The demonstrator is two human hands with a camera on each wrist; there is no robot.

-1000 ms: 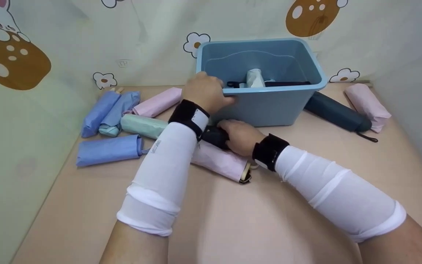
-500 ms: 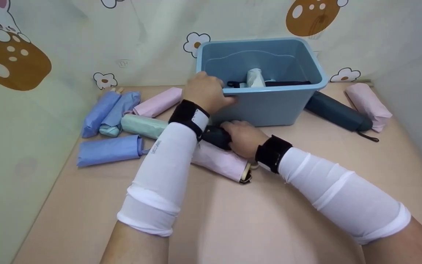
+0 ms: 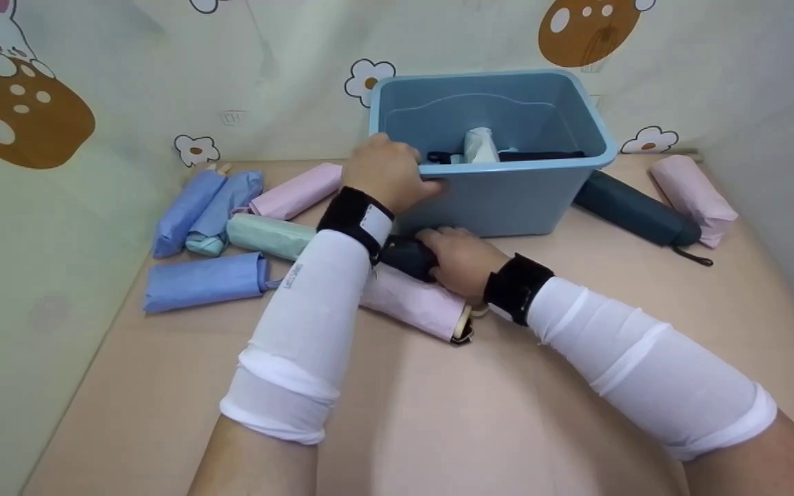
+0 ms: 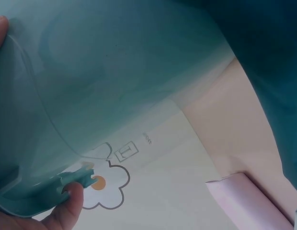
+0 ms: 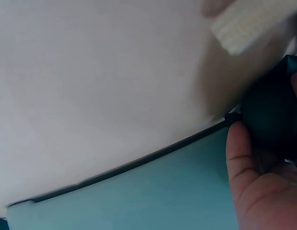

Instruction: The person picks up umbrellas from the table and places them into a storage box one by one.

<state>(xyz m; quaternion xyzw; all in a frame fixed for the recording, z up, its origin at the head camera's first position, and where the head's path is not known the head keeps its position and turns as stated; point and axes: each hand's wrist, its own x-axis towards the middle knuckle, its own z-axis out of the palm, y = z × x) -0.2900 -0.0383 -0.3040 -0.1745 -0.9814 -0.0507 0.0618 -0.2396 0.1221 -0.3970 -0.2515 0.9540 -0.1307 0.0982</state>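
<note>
My left hand (image 3: 384,172) grips the front left rim of a light blue plastic bin (image 3: 500,200); in the left wrist view its fingers (image 4: 69,207) curl over the rim. Just in front of the bin, my right hand (image 3: 464,262) holds the end of a folded black umbrella (image 3: 407,257). The left forearm hides the rest of that umbrella. Close up in the right wrist view, the fingers lie round its dark rounded end (image 5: 270,110). A folded pink umbrella (image 3: 414,303) lies on the table right beside it, nearer to me.
Inside the bin are a whitish umbrella (image 3: 481,146) and a dark one (image 3: 542,156). Folded blue umbrellas (image 3: 204,282), a mint green one (image 3: 269,235) and a pink one (image 3: 299,191) lie left. A dark umbrella (image 3: 635,210) and another pink one (image 3: 693,200) lie right.
My right hand has shifted slightly to the right, and the black umbrella's end with it. The left hand stays on the bin's rim.
</note>
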